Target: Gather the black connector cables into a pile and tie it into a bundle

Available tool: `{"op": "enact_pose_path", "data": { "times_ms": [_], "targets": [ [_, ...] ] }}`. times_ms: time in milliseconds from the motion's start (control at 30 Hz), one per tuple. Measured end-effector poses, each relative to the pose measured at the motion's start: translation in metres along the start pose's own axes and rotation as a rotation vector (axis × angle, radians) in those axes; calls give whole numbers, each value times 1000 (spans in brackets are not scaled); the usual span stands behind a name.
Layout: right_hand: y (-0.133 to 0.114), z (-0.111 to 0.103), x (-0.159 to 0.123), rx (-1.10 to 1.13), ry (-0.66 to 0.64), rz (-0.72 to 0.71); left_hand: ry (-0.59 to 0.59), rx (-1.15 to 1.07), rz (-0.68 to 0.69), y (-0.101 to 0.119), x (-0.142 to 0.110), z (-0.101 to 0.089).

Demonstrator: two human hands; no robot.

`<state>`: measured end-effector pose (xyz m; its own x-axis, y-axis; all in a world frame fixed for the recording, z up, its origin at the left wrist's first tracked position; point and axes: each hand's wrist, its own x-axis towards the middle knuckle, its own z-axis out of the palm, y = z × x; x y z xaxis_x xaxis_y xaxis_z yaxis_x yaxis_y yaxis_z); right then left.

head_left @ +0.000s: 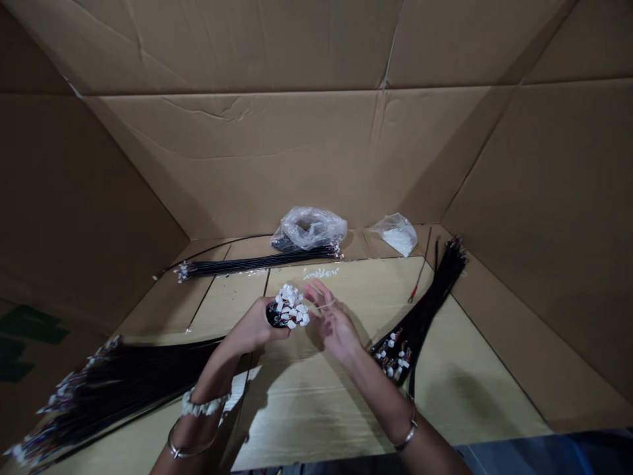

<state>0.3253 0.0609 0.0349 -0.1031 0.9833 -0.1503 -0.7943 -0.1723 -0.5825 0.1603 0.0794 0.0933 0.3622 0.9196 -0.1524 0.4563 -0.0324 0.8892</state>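
My left hand is closed around a bundle of black cables. White connectors and coloured wire ends at the bundle's tip point toward my right hand; most of its length is hidden by my hand and arm. My right hand is just right of the connectors, with its fingers partly spread and slightly blurred. A thin pale loop that looks like a rubber band is stretched across those fingers.
Large cable bundles lie at left and right. Behind, another cable bundle lies near a clear plastic bag and a small bag with white contents. A thin red-tipped tool lies at right. Cardboard walls surround the table.
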Motion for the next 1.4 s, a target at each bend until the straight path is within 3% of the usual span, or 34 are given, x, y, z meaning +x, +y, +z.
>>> {"op": "enact_pose_path", "data": {
  "times_ms": [133, 400, 500, 767, 900, 1100, 1233, 1400],
  "targets": [
    [-13, -16, -5, 15, 128, -79, -32, 15, 8, -2, 0, 3],
    [6, -15, -35, -64, -102, 0, -53, 56, 77, -7, -1, 8],
    [7, -13, -44, -158, -104, -16, -71, 136, 118, -12, -3, 13],
    [12, -1, -54, -397, 158, -172, -3, 585, 57, -13, -3, 25],
    [19, 1, -60, -525, 320, -286, 3, 696, 9, -12, -1, 28],
    [14, 0, -60, -611, 422, -400, 9, 822, -51, -9, -1, 34],
    [2, -7, -49, -672, 391, -392, -2, 875, -57, -9, -1, 39],
    [-16, -17, -25, -905, 223, -381, -1, 902, -59, -12, 0, 44]
  ]
}}
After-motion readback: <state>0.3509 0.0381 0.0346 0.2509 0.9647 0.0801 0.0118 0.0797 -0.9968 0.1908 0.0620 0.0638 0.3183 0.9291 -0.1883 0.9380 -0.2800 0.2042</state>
